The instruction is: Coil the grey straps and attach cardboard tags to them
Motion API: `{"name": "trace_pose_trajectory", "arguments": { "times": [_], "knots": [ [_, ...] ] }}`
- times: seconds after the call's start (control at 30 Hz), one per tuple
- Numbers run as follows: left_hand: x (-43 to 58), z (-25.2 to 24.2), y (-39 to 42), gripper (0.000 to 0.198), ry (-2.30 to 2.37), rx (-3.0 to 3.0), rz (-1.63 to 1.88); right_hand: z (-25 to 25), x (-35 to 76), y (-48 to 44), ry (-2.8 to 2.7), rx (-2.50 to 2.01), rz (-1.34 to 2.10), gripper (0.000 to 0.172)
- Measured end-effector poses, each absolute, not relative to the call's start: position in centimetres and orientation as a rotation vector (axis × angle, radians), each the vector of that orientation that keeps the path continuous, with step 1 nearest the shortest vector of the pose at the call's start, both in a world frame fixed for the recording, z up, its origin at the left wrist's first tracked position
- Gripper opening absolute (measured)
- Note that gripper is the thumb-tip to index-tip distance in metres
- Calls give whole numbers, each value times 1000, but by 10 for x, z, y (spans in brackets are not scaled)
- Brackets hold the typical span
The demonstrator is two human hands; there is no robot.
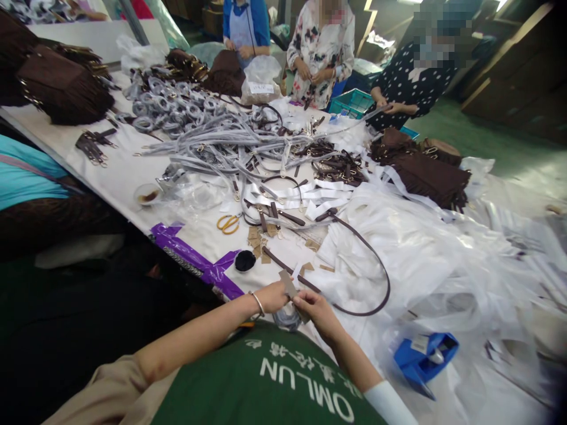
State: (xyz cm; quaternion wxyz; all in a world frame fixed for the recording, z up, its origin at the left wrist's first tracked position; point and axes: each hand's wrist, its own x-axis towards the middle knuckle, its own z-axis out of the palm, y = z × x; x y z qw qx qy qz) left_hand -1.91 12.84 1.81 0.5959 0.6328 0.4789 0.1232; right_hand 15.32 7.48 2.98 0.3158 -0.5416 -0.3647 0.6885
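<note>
Nearer than the pot (245, 261) and right of it, the right hand (316, 311) is pinching a tag (288, 283); the left hand (272, 296) is curling against the tag's left edge, its grip unclear. A strap (311, 285) is looping right of the pot, scissors (229, 224) lying beyond it.

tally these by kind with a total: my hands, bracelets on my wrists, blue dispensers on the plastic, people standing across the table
Hands: 2 (left hand, right hand)
Bracelets: 1 (white bracelet)
Blue dispensers: 1 (blue dispenser)
People across: 3 (apron wearer, floral top, polka-dot top)
Total: 7
</note>
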Motion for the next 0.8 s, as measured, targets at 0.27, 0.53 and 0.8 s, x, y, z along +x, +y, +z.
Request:
{"name": "trace_pose_trajectory", "arguments": {
  "times": [0.27, 0.53, 0.8],
  "knots": [
    [-31, 30, 102, 70, 686, 712, 496, 33, 150, 51, -540, -1242, 1855, 28],
    [-28, 21, 85, 57, 924, 529, 675, 40, 167, 59, -668, -1374, 1688, 30],
    [-32, 28, 111, 54, 1058, 824, 678, 56, 174, 40, -998, -1746, 1551, 42]
  ]
}}
